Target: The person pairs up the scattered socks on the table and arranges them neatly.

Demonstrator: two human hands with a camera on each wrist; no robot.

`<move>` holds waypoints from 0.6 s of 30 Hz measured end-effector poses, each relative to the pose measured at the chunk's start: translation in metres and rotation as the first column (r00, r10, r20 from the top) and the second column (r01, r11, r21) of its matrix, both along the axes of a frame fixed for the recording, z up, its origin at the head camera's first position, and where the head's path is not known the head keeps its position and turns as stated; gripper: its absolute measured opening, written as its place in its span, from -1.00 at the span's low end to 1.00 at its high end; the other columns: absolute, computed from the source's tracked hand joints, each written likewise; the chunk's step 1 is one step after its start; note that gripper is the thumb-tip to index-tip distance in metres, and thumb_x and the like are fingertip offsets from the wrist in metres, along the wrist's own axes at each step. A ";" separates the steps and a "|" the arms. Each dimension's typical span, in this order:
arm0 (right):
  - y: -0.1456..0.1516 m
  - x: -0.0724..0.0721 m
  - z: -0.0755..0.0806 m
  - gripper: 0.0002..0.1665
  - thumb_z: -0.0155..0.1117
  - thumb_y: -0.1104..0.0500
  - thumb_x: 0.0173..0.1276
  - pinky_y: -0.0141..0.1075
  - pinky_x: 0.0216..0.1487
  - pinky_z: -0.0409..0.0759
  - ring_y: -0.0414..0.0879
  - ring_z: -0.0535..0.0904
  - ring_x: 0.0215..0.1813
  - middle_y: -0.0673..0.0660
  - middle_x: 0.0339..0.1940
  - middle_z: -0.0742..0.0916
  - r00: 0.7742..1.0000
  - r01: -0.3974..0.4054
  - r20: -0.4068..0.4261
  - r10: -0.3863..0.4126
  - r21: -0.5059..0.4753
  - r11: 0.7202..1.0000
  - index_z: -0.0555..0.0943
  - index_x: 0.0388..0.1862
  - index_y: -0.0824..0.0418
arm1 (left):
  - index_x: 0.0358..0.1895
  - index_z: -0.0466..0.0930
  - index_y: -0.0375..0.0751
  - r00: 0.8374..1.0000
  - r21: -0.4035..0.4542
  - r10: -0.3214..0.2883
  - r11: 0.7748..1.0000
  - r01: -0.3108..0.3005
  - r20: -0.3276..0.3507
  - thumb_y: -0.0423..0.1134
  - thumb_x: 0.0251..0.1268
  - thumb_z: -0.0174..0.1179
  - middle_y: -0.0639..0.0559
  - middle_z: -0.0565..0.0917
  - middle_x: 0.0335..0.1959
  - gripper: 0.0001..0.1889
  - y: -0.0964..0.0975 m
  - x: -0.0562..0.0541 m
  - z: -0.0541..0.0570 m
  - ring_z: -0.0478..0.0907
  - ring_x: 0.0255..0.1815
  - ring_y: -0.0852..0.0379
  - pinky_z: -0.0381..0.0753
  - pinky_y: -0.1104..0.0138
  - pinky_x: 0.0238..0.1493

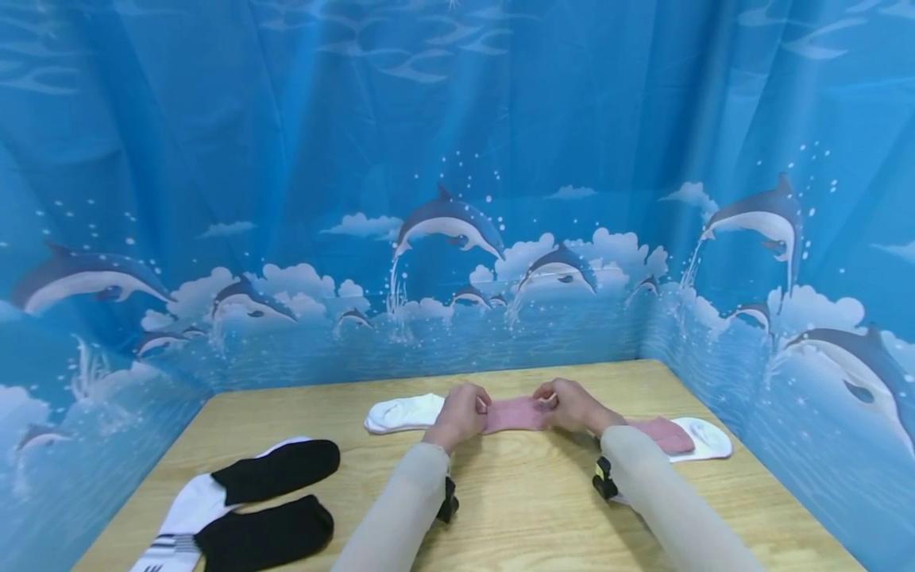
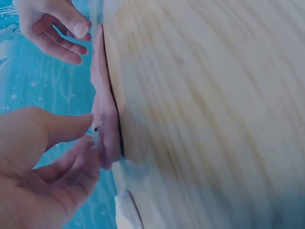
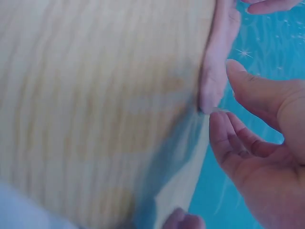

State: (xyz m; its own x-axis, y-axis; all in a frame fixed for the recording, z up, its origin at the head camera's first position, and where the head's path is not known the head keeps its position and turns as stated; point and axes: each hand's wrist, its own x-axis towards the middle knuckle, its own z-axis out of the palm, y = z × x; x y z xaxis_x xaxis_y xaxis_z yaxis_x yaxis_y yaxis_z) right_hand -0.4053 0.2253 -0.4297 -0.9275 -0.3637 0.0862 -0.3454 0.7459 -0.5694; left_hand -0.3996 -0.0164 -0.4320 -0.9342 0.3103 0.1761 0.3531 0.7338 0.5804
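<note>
A pink sock (image 1: 515, 415) lies flat on the table toward its far side, between my two hands. My left hand (image 1: 461, 413) pinches a small raised fold at the sock's left end with thumb and fingertips, as the left wrist view shows. At the other end is my right hand (image 1: 572, 407); its thumb and bent fingers stand apart, with fingertips (image 3: 218, 117) right at the sock's edge. Just left of my left hand lies a white sock (image 1: 403, 414). Another pink sock (image 1: 665, 435) rests over a white sock (image 1: 708, 439), partly hidden behind my right forearm.
On the table's left side, two black socks (image 1: 279, 470) lie partly over white socks (image 1: 189, 508), one with dark stripes. A blue dolphin-print curtain (image 1: 457, 159) borders the wooden table (image 1: 522, 500) at the back and sides.
</note>
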 end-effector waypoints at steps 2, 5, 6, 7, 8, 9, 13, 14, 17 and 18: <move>0.006 0.002 0.004 -0.52 0.52 0.32 0.20 0.01 0.09 0.72 0.13 0.72 0.01 0.38 0.09 0.71 1.000 -0.006 -0.010 0.006 -0.002 1.000 0.67 0.12 0.38 | -0.08 0.77 -0.28 1.000 0.029 0.011 1.000 -0.010 -0.025 -0.58 0.15 0.27 -0.11 0.77 -0.24 -0.71 0.004 0.001 0.002 0.69 -0.18 0.03 0.75 0.18 -0.11; 0.014 0.006 0.014 -0.54 0.47 0.34 0.25 -0.02 0.03 0.73 0.14 0.71 -0.02 0.43 0.09 0.69 0.999 -0.021 -0.030 0.021 0.002 1.000 0.65 0.14 0.40 | -0.10 0.77 -0.29 0.997 0.066 0.018 0.998 -0.013 -0.075 -0.60 0.13 0.25 -0.14 0.78 -0.24 -0.71 0.011 0.003 0.008 0.70 -0.19 0.01 0.75 0.19 -0.12; 0.018 0.007 0.018 -0.54 0.46 0.33 0.26 -0.03 0.01 0.74 0.14 0.72 -0.04 0.45 0.09 0.69 0.999 -0.027 -0.040 0.028 0.010 1.000 0.64 0.14 0.41 | -0.11 0.78 -0.30 0.996 0.075 0.017 0.997 -0.010 -0.086 -0.61 0.11 0.25 -0.15 0.78 -0.24 -0.70 0.013 0.004 0.010 0.71 -0.19 0.00 0.75 0.19 -0.11; 0.021 0.009 0.021 -0.54 0.45 0.33 0.28 -0.03 0.00 0.74 0.14 0.72 -0.04 0.45 0.10 0.69 0.998 -0.033 -0.045 0.034 0.017 0.999 0.64 0.15 0.42 | -0.11 0.78 -0.31 0.996 0.082 0.010 0.997 -0.003 -0.086 -0.60 0.13 0.26 -0.16 0.78 -0.23 -0.72 0.016 0.006 0.012 0.71 -0.17 -0.01 0.75 0.19 -0.10; 0.025 0.012 0.024 -0.55 0.43 0.33 0.30 -0.04 0.00 0.73 0.14 0.71 -0.03 0.46 0.10 0.69 0.999 -0.031 -0.042 0.032 0.025 0.999 0.63 0.16 0.41 | -0.11 0.78 -0.31 0.996 0.088 0.002 0.996 0.005 -0.084 -0.59 0.15 0.27 -0.16 0.78 -0.23 -0.73 0.019 0.007 0.014 0.71 -0.17 -0.02 0.75 0.19 -0.10; 0.028 0.014 0.027 -0.56 0.42 0.33 0.32 -0.04 0.00 0.73 0.14 0.71 -0.03 0.46 0.10 0.68 0.999 -0.026 -0.038 0.028 0.033 0.999 0.63 0.16 0.42 | -0.11 0.78 -0.31 0.997 0.091 -0.008 0.996 0.016 -0.082 -0.58 0.15 0.28 -0.16 0.78 -0.24 -0.74 0.022 0.008 0.015 0.71 -0.17 -0.02 0.75 0.20 -0.11; 0.044 0.025 0.034 -0.58 0.41 0.30 0.35 -0.01 0.04 0.72 0.14 0.71 -0.03 0.44 0.09 0.69 1.000 0.014 -0.022 -0.013 0.071 0.997 0.63 0.15 0.41 | -0.05 0.77 -0.32 0.998 0.108 -0.045 0.993 0.048 -0.033 -0.52 0.21 0.32 -0.17 0.77 -0.20 -0.76 0.033 0.016 0.020 0.70 -0.14 -0.01 0.74 0.21 -0.10; 0.048 0.028 0.036 -0.59 0.41 0.29 0.34 0.01 0.03 0.72 0.14 0.71 -0.04 0.44 0.08 0.69 0.999 0.023 -0.025 -0.021 0.084 0.996 0.64 0.14 0.41 | -0.04 0.77 -0.30 0.999 0.108 -0.044 0.993 0.047 -0.023 -0.51 0.21 0.34 -0.15 0.78 -0.18 -0.75 0.036 0.018 0.021 0.70 -0.13 0.00 0.74 0.21 -0.09; 0.060 0.036 0.038 -0.61 0.41 0.29 0.31 0.06 0.06 0.70 0.15 0.72 -0.06 0.44 0.04 0.70 0.998 0.051 -0.046 -0.047 0.104 0.993 0.65 0.09 0.40 | 0.01 0.77 -0.21 1.000 0.098 -0.025 0.995 0.023 0.016 -0.44 0.22 0.37 -0.08 0.79 -0.12 -0.72 0.044 0.023 0.022 0.71 -0.07 0.03 0.73 0.07 0.01; 0.064 0.038 0.038 -0.61 0.41 0.28 0.29 0.09 0.07 0.69 0.17 0.71 -0.06 0.44 0.02 0.70 0.997 0.054 -0.054 -0.048 0.110 0.992 0.65 0.08 0.41 | 0.01 0.77 -0.18 0.999 0.093 -0.018 0.996 0.016 0.027 -0.43 0.21 0.38 -0.05 0.79 -0.11 -0.71 0.046 0.025 0.022 0.71 -0.07 0.04 0.70 -0.01 0.05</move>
